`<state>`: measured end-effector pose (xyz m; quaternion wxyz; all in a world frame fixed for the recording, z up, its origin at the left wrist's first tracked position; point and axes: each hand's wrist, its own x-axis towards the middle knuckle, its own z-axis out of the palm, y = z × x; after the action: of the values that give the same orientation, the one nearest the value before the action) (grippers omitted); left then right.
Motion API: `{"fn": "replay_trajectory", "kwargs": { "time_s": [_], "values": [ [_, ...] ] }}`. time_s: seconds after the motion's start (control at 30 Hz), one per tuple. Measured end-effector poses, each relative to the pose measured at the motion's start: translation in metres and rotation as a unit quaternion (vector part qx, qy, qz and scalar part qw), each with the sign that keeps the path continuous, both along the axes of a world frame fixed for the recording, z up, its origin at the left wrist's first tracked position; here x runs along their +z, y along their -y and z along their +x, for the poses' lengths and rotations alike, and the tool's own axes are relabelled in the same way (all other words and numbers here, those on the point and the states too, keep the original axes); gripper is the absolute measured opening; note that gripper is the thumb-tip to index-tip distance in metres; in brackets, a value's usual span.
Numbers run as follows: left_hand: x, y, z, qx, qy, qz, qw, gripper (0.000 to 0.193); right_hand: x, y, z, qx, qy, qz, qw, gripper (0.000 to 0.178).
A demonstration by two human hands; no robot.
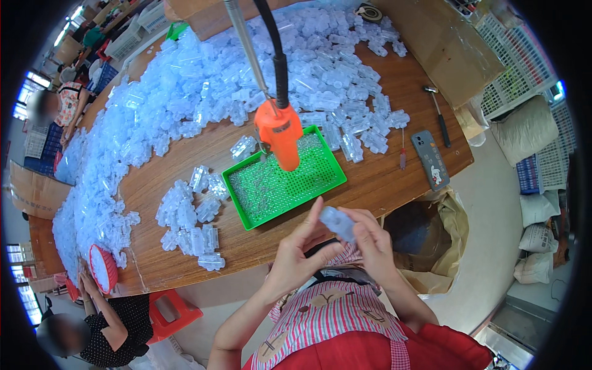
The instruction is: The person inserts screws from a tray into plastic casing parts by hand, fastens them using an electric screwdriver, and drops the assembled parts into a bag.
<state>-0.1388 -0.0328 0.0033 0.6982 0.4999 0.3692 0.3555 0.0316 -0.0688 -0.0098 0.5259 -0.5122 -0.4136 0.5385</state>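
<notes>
Near the table's front edge, my right hand (374, 244) grips a clear bluish plastic piece (337, 223) between thumb and fingers. My left hand (302, 248) is beside it, fingers and thumb apart, with its fingertips close to the piece; whether they touch it I cannot tell. Just beyond my hands lies a green perforated tray (250, 223) scattered with small grey metal bits, probably screws. Over the tray hangs an orange power screwdriver (280, 137), its lower end pointing down. A small group of similar clear pieces (185, 213) lies left of the tray.
A large heap of clear pieces (203, 80) covers the far and left table. At right lie a phone (430, 160), a hammer (439, 117) and a thin red-handled tool (402, 157). Below the edge stands a paper-lined bin (453, 240). Another person's hands (88, 287) are near a red basket (103, 269).
</notes>
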Motion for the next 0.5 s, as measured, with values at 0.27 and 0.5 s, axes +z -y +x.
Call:
{"fn": "replay_trajectory", "kwargs": {
  "time_s": [0.27, 0.5],
  "values": [
    [-0.013, -0.094, -0.069, 0.108, -0.360, 0.192, 0.906, 0.018, -0.081, 0.082, 0.067, -0.412, -0.268, -0.194, 0.849, 0.030],
    [-0.084, -0.215, -0.133, 0.089, -0.507, 0.301, 0.803, 0.046, -0.155, 0.128, 0.141, -0.634, -0.398, -0.132, 0.650, 0.046]
  ]
}}
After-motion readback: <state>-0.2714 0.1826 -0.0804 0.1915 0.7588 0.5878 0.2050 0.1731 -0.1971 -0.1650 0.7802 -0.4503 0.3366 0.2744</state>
